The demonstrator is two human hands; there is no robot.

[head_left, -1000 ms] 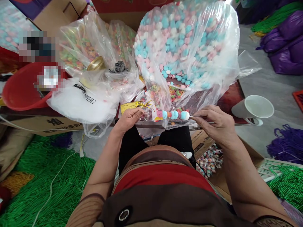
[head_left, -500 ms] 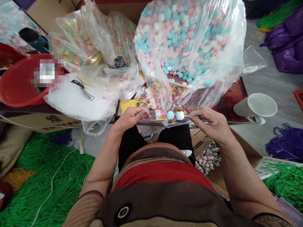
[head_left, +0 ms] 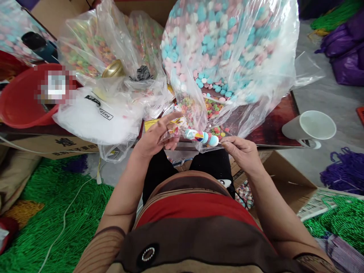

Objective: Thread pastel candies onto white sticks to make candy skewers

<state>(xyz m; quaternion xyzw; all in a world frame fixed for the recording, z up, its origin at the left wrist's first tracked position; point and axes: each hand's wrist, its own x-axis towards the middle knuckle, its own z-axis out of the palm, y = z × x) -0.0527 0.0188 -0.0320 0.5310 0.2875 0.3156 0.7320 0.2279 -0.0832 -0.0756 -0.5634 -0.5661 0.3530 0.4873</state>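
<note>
A candy skewer [head_left: 205, 137] with blue and white marshmallows, partly in a printed clear wrapper, slants above the table's front edge. My right hand [head_left: 240, 149] pinches its stick end between thumb and fingers. At the wrapped end, my left hand [head_left: 157, 137] has its fingers apart; whether a fingertip touches the wrapper I cannot tell. Just beyond the left fingers lie yellow twist ties [head_left: 151, 124], partly covered by the hand. Small colourful ring candies [head_left: 217, 131] lie behind the skewer on the table.
A large clear bag of pastel marshmallows [head_left: 210, 45] fills the back, with a bag of ring candies [head_left: 85, 45] to its left. A red basin [head_left: 19, 110] stands at far left, a white mug [head_left: 295, 131] at the right table edge. An open cardboard box [head_left: 295, 182] is below right.
My left fingers have opened from their pinch on the wrapper's end and spread upward. The skewer has tilted, its stick end lower, and my right hand has moved slightly left.
</note>
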